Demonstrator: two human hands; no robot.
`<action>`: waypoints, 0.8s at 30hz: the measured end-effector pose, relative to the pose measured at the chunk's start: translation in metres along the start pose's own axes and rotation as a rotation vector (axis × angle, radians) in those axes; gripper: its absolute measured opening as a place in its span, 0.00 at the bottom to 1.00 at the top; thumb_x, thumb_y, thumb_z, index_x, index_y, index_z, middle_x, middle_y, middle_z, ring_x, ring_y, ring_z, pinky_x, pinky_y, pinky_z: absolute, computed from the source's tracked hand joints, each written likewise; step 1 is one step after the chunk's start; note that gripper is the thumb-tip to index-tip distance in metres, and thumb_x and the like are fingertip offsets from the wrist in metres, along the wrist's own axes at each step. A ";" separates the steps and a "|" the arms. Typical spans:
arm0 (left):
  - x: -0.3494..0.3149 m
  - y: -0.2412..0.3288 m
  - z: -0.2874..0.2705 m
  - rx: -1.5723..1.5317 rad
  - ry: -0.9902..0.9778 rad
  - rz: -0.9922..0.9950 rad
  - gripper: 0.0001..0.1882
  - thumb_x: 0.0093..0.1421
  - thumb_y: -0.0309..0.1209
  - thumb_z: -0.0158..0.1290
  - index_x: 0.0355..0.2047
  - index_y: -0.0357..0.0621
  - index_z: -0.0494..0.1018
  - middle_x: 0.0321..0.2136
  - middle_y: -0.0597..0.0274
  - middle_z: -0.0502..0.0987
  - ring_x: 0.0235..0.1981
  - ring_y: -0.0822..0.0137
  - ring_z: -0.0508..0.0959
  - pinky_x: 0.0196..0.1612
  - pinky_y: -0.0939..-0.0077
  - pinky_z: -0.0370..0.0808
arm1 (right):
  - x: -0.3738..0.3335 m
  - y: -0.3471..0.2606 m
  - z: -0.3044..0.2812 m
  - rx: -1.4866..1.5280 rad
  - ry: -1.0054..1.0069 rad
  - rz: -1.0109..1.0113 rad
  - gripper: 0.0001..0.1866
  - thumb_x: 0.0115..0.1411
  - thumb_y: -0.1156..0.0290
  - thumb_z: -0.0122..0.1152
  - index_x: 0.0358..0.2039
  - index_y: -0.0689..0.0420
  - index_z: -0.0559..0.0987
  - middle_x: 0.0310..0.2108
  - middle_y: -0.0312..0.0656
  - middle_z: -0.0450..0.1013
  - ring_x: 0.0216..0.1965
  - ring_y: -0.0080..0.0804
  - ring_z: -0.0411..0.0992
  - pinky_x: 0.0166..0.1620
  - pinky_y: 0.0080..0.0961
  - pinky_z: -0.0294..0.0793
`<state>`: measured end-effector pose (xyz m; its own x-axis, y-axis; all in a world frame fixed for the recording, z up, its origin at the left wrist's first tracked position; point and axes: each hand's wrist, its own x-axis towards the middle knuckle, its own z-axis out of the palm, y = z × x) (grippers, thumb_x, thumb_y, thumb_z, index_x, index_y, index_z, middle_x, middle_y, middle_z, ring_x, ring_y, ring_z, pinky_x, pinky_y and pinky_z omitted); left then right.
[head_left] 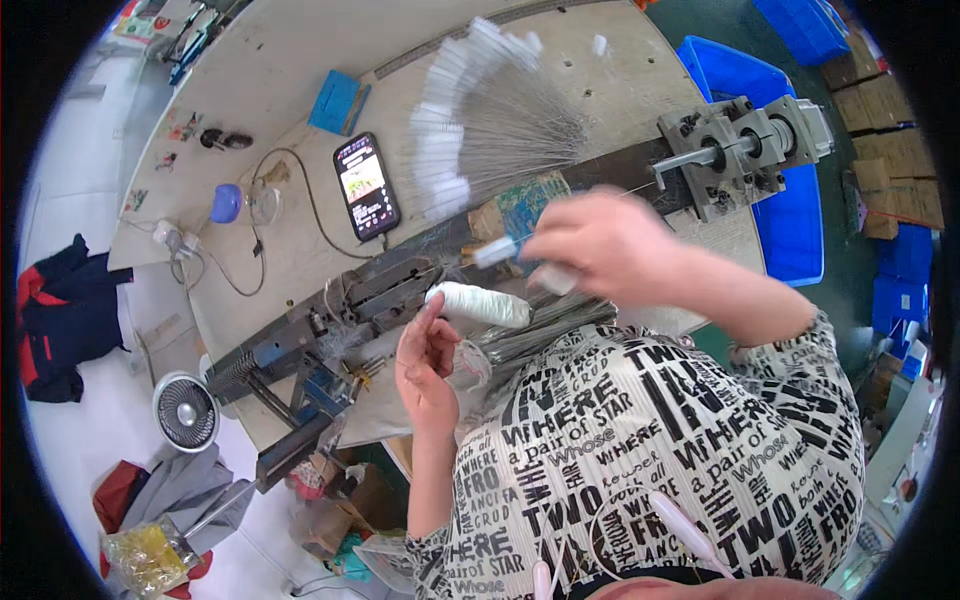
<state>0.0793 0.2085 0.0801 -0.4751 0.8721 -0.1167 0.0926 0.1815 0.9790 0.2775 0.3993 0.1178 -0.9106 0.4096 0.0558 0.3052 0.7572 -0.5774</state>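
My right hand [605,245], smeared by motion, is over the bench beside the machine. At its fingertips is a short white piece [495,251], which looks like the end of a white-tipped wire. Another white piece [556,278] shows under its palm. My left hand [430,365] is curled, its index finger raised against the near-left end of a white thread bundle [485,305]; what its other fingers hold is hidden. Below the bundle lies a sheaf of thin metal wires [570,325]. A fan of white-tipped wires [440,125] spreads across the far tabletop.
At right, a metal clamp unit [715,155] with a hooked shaft stands before a blue bin [795,225]. A long metal rail mechanism [345,310] crosses the bench. A phone [366,187] with a cable, a blue block [338,102] and a small fan [187,411] are at left.
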 end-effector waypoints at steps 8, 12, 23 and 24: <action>0.008 0.019 0.001 -0.028 -0.087 0.027 0.38 0.67 0.60 0.32 0.58 0.39 0.68 0.31 0.66 0.72 0.23 0.80 0.59 0.26 0.84 0.57 | -0.028 0.027 -0.034 -0.450 -0.169 0.022 0.03 0.47 0.73 0.59 0.25 0.53 0.75 0.21 0.36 0.74 0.28 0.37 0.76 0.33 0.33 0.70; 0.008 0.028 0.000 0.008 -0.116 0.018 0.26 0.71 0.45 0.36 0.51 0.36 0.71 0.32 0.64 0.72 0.25 0.79 0.63 0.27 0.82 0.62 | 0.029 0.078 -0.025 -0.498 -0.128 0.184 0.11 0.49 0.75 0.59 0.35 0.56 0.78 0.28 0.42 0.76 0.34 0.44 0.75 0.40 0.39 0.71; 0.065 0.066 0.079 0.926 -0.399 0.493 0.04 0.59 0.30 0.54 0.32 0.45 0.76 0.27 0.58 0.74 0.31 0.54 0.77 0.34 0.62 0.74 | 0.035 0.029 -0.105 0.140 0.495 0.034 0.12 0.63 0.74 0.59 0.45 0.66 0.78 0.39 0.45 0.76 0.38 0.28 0.74 0.41 0.21 0.72; 0.074 0.059 0.083 0.945 -0.331 0.535 0.04 0.59 0.31 0.54 0.31 0.46 0.76 0.27 0.58 0.74 0.32 0.55 0.76 0.34 0.61 0.73 | 0.030 0.033 -0.102 0.129 0.493 0.044 0.12 0.63 0.74 0.59 0.45 0.66 0.78 0.39 0.45 0.76 0.38 0.28 0.74 0.41 0.21 0.72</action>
<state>0.1227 0.3215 0.1155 0.0654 0.9926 0.1024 0.9041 -0.1024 0.4148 0.2887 0.4882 0.1832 -0.6483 0.6545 0.3890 0.2748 0.6777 -0.6821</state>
